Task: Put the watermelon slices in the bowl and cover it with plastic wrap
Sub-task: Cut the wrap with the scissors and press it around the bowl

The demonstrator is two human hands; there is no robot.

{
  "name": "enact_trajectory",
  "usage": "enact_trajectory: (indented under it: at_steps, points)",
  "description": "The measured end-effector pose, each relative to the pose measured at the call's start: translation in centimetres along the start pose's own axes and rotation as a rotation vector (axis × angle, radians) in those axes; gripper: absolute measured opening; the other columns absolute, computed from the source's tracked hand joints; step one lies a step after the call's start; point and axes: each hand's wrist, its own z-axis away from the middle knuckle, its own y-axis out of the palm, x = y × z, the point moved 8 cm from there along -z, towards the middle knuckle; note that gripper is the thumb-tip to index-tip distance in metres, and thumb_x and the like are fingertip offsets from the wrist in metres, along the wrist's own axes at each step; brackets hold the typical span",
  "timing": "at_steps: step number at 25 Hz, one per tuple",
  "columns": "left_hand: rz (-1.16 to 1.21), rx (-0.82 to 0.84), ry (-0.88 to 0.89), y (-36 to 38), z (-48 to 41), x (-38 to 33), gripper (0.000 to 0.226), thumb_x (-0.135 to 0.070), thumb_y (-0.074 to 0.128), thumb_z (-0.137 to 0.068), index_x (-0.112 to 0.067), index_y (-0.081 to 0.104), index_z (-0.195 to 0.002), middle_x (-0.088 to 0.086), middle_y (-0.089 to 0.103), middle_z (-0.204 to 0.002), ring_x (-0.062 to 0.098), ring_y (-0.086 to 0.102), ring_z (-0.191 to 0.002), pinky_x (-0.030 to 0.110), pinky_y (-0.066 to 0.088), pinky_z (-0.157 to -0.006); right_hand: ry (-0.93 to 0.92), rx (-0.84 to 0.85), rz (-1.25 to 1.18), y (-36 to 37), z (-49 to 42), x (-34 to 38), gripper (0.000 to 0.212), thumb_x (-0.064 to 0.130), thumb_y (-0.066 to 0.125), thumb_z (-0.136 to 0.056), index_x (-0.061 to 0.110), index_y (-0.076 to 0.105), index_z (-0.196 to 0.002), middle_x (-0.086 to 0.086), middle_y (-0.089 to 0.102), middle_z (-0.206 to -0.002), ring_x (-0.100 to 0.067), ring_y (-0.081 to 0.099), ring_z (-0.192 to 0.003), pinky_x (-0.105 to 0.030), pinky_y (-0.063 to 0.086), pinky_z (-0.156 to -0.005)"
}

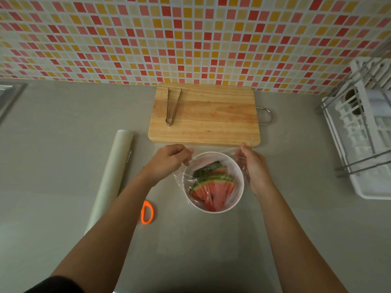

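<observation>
The bowl (213, 182) stands on the worktop (63, 115) at the centre of the frame with the watermelon slices (212, 187) in it and plastic wrap (186, 176) over it, the left hand (169, 160) and right hand (254, 166) at either side of its rim. Above it lies the cutting board (204, 114), tongs (172, 106) on its left part. The wrap roll (111, 176) lies at the left, scissors (147, 212) between roll and bowl, and a dish rack (364, 134) stands at the right edge.

Both forearms enter from the bottom edge, bare, converging toward frame centre. Dark sleeve (61, 285) at lower left. Left hand (169, 160) just left of centre, knuckles up, fingers (186, 158) curled in and pinched closed on plastic wrap (215, 180). Right hand (252, 166) right of centre, back facing camera, fingers pointed up-frame, also gripping the wrap. Hands level, held apart.
</observation>
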Motion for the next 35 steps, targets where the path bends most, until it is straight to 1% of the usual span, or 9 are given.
enact_trajectory:
  at_steps: [3, 7, 10, 13, 16, 21, 27, 32, 35]
  points:
    - [-0.126, 0.021, -0.009, -0.2, -0.3, -0.3, 0.027, -0.034, 0.058, -0.088, -0.021, 0.072, -0.069, -0.021, 0.057, -0.051, -0.007, 0.049, -0.049, 0.023, 0.035, -0.059, 0.011, 0.021, 0.05, 0.1, -0.6, 0.1, 0.041, 0.031, 0.052, -0.09, 0.02, 0.07, -0.054, 0.007, 0.06, -0.053, -0.013, 0.053, -0.057, -0.028, 0.043, -0.058]
    - [0.061, 0.0, -0.043, 0.1, -0.3, 0.3, 0.022, -0.023, 0.059, -0.089, -0.005, 0.066, -0.079, -0.019, 0.046, -0.044, -0.003, 0.039, -0.043, 0.022, 0.03, -0.054, 0.06, 0.049, 0.081, 0.4, -0.6, -0.2, 0.037, 0.032, 0.048, -0.092, 0.019, 0.069, -0.065, 0.014, 0.05, -0.041, -0.005, 0.046, -0.042, -0.025, 0.039, -0.05]
    - [0.103, -0.023, -0.032, 0.3, -0.2, 0.7, 0.022, -0.023, 0.056, -0.091, -0.015, 0.062, -0.071, -0.019, 0.046, -0.045, -0.002, 0.04, -0.045, 0.023, 0.032, -0.057, 0.083, 0.065, 0.085, 0.7, -0.2, -0.3, 0.043, 0.035, 0.043, -0.092, 0.022, 0.071, -0.062, 0.014, 0.049, -0.042, 0.0, 0.042, -0.034, -0.02, 0.036, -0.043]
    - [0.032, -0.14, 0.043, 0.1, -0.3, 0.6, 0.023, -0.024, 0.052, -0.093, -0.019, 0.057, -0.071, -0.014, 0.054, -0.061, 0.005, 0.051, -0.06, 0.023, 0.042, -0.06, 0.092, 0.055, 0.094, 0.7, 0.0, -0.3, 0.041, 0.04, 0.045, -0.091, 0.025, 0.073, -0.064, 0.011, 0.054, -0.065, -0.003, 0.047, -0.051, -0.024, 0.037, -0.054]
    - [-0.062, -0.206, 0.124, 0.3, -0.2, 0.1, 0.022, -0.024, 0.043, -0.099, -0.025, 0.049, -0.077, -0.007, 0.066, -0.082, 0.009, 0.064, -0.072, 0.016, 0.048, -0.055, 0.096, 0.057, 0.065, 1.0, 0.1, -0.3, 0.034, 0.039, 0.05, -0.091, 0.022, 0.072, -0.073, 0.002, 0.066, -0.074, -0.014, 0.062, -0.061, -0.028, 0.047, -0.054]
    - [-0.259, -0.314, 0.169, 0.7, -0.2, -0.2, 0.017, -0.03, 0.037, -0.1, -0.019, 0.042, -0.089, -0.001, 0.07, -0.08, 0.016, 0.066, -0.072, 0.026, 0.049, -0.06, 0.077, 0.001, 0.023, 1.2, 0.0, -0.8, 0.035, 0.043, 0.047, -0.093, 0.021, 0.07, -0.078, -0.004, 0.07, -0.074, -0.022, 0.068, -0.07, -0.035, 0.054, -0.066]
    - [-0.344, -0.394, 0.157, 0.8, -0.5, 0.0, 0.023, -0.03, 0.041, -0.099, -0.01, 0.048, -0.092, 0.011, 0.069, -0.077, 0.028, 0.062, -0.068, 0.035, 0.047, -0.059, 0.075, -0.081, 0.074, 0.7, -0.3, -1.0, 0.037, 0.047, 0.042, -0.093, 0.026, 0.068, -0.077, -0.003, 0.067, -0.087, -0.02, 0.064, -0.073, -0.027, 0.048, -0.059]
    - [-0.351, -0.372, 0.122, 0.7, -0.9, 1.0, 0.022, -0.028, 0.049, -0.096, -0.009, 0.058, -0.089, 0.0, 0.058, -0.065, 0.013, 0.053, -0.057, 0.012, 0.036, -0.046, 0.154, -0.082, 0.074, 0.5, -0.5, -2.0, 0.039, 0.035, 0.039, -0.097, 0.014, 0.07, -0.086, -0.006, 0.071, -0.078, -0.017, 0.067, -0.062, -0.023, 0.048, -0.051]
    - [-0.29, -0.341, 0.067, 0.6, -1.2, 1.8, 0.024, -0.029, 0.052, -0.095, -0.009, 0.066, -0.09, -0.008, 0.058, -0.065, 0.001, 0.053, -0.06, 0.003, 0.039, -0.052, 0.208, -0.071, 0.118, 0.2, -0.7, -2.7, 0.042, 0.032, 0.038, -0.098, 0.014, 0.071, -0.079, -0.002, 0.071, -0.068, -0.016, 0.067, -0.06, -0.022, 0.047, -0.05]
